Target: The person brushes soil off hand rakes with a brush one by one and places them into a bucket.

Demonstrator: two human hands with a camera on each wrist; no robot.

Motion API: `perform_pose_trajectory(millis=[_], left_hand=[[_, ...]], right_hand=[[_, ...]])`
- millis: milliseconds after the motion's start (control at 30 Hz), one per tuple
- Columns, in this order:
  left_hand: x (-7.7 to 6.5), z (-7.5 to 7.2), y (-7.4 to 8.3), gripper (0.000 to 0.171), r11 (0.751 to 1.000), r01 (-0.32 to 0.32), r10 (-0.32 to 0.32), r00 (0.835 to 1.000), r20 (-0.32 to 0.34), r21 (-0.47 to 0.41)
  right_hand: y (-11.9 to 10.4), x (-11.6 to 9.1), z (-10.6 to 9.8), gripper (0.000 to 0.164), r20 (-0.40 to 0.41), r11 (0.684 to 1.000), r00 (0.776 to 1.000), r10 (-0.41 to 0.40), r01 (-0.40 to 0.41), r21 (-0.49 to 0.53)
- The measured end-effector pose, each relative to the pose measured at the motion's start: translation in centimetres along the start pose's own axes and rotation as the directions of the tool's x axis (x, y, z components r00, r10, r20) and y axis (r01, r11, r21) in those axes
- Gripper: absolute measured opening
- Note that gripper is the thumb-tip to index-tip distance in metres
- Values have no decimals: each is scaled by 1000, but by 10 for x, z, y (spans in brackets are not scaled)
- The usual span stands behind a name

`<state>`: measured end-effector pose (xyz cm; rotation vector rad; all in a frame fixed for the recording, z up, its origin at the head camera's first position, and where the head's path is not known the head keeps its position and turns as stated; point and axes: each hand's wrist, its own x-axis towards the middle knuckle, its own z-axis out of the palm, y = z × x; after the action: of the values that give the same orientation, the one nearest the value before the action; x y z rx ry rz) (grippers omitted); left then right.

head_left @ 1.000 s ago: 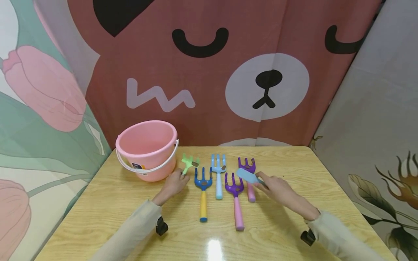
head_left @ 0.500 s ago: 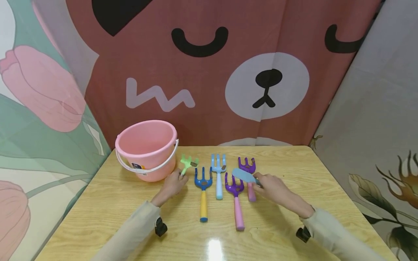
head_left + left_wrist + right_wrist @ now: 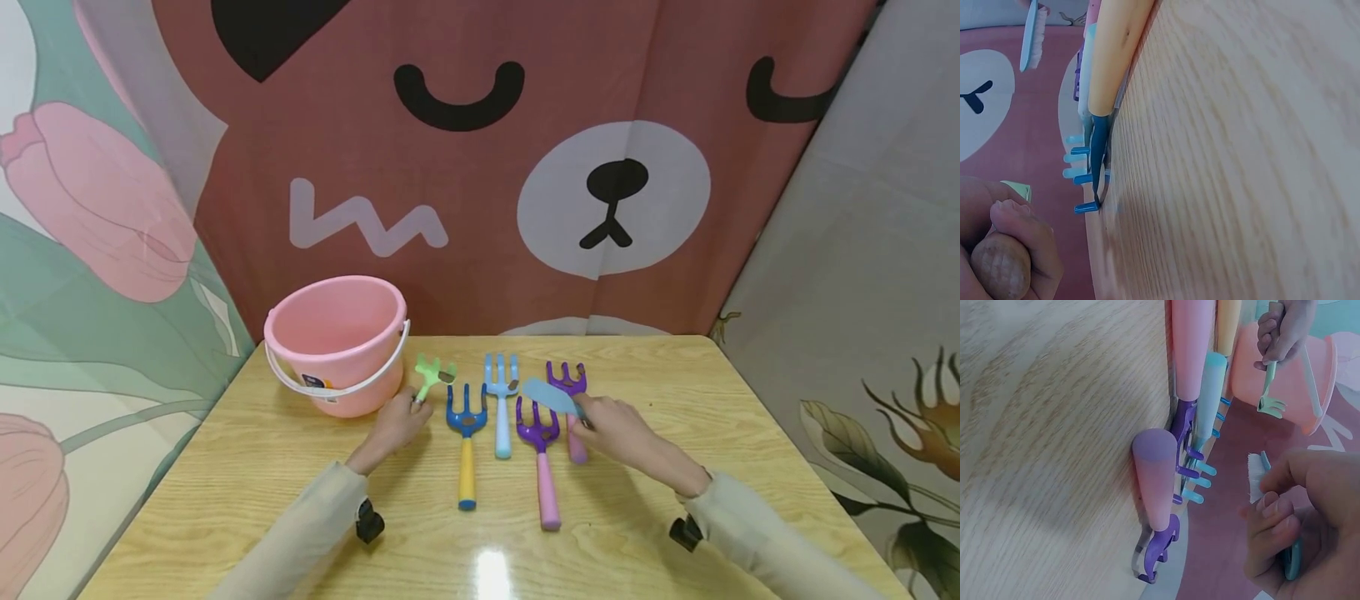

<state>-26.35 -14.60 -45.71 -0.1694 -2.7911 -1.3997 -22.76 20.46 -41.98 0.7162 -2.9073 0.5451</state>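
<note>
My left hand [image 3: 397, 423] grips a small light green toy rake [image 3: 430, 372] beside the bucket; its tines point away from me and carry a brown patch. In the left wrist view the fingers curl round the handle. My right hand [image 3: 618, 433] holds a light blue brush [image 3: 549, 395] above the purple rakes. White bristles [image 3: 1254, 478] show on that brush in the right wrist view. Below it lie a near purple rake [image 3: 538, 433] with a pink handle and a far purple rake [image 3: 574, 385], partly covered by the right hand.
A pink bucket [image 3: 352, 375] with a white bail stands at the back left of the wooden table [image 3: 300, 467]. Between the hands lie a blue rake [image 3: 467, 421] with a yellow handle and a light blue rake [image 3: 502, 417]. Brown patches mark the rake heads. A printed curtain [image 3: 480, 233] hangs behind.
My right hand has moved left with the brush, whose head now reaches close to the light blue rake. The left hand and the green rake have shifted only slightly.
</note>
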Motion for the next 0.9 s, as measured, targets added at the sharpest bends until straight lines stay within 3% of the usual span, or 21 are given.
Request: perform_pose_trajectory(millis=[100,300,400,900], left_hand=[[-1,-1,2,13,1000,2,-2,1000,-2,7],[-2,-2,3,13,1000,15,-15,1000,5,10],[-2,-2,3,12,1000,15,-15,1000,3,10],[-6,0,4,11,1000,-14,14,1000,11,-2]], right_hand=[[-3,3,0,6,0,1000,1000,-10,10,-17],[-6,6,-1,28,20,999,999,-26,26,-22],[-7,6,-2,31,21,998,998,-58,58,-10],[-18,18,3,25,11,996,996,-91,91,7]])
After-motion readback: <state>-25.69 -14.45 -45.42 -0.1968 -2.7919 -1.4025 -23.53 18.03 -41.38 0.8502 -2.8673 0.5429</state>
